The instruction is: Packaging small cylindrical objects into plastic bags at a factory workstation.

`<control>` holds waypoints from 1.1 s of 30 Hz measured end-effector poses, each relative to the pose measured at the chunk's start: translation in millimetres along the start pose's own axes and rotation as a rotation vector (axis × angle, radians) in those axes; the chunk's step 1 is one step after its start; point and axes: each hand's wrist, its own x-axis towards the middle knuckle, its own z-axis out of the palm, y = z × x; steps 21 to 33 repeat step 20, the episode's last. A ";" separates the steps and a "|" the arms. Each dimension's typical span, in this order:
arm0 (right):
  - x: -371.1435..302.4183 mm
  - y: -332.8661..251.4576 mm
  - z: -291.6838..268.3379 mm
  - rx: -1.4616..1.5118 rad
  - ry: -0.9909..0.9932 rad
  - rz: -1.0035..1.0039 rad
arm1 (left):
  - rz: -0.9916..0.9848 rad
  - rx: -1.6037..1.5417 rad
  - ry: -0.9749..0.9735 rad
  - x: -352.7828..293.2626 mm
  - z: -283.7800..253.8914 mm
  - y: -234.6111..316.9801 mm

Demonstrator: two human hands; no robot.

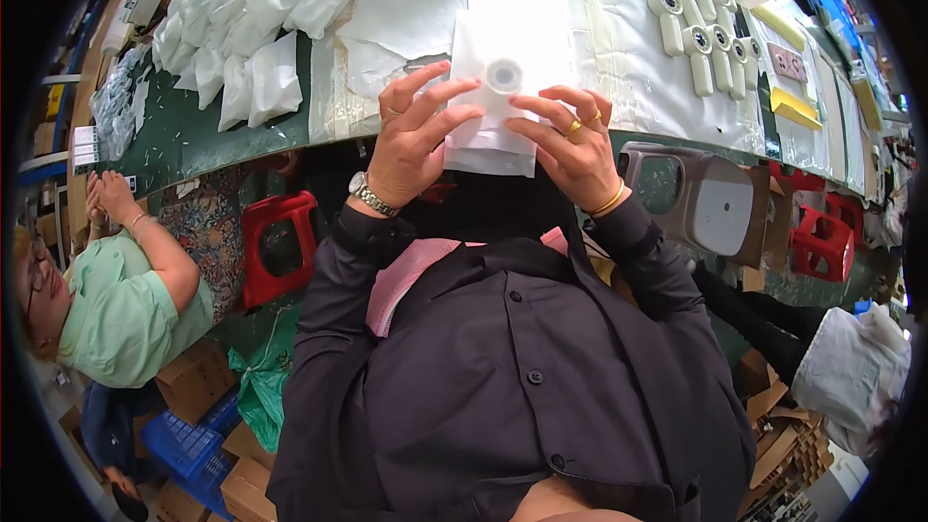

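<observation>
A frosted white plastic bag (491, 157) lies at the near table edge, its lower end hanging past it. Through the film shows a pale device (503, 75) with a round head and dark centre; its lower part is hard to make out. My left hand (416, 130) grips the bag's left side with thumb and forefinger, its other fingers spread. On the opposite side, my right hand (572, 140) has bent fingers closed on the bag just below the round head. Both sets of fingertips are close to the device. What lies under the fingertips is hidden.
Filled white bags (256, 14) are heaped at the left. Several pale handheld devices (698, 14) lie in rows at the right, near a yellow piece (795, 108). A grey stool (720, 198) and a red stool (278, 246) stand below the table. A person (135, 304) sits at left.
</observation>
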 end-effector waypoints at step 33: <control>36.8 14.8 28.7 0.390 0.020 0.779 | -0.534 0.047 0.194 28.3 51.8 -8.4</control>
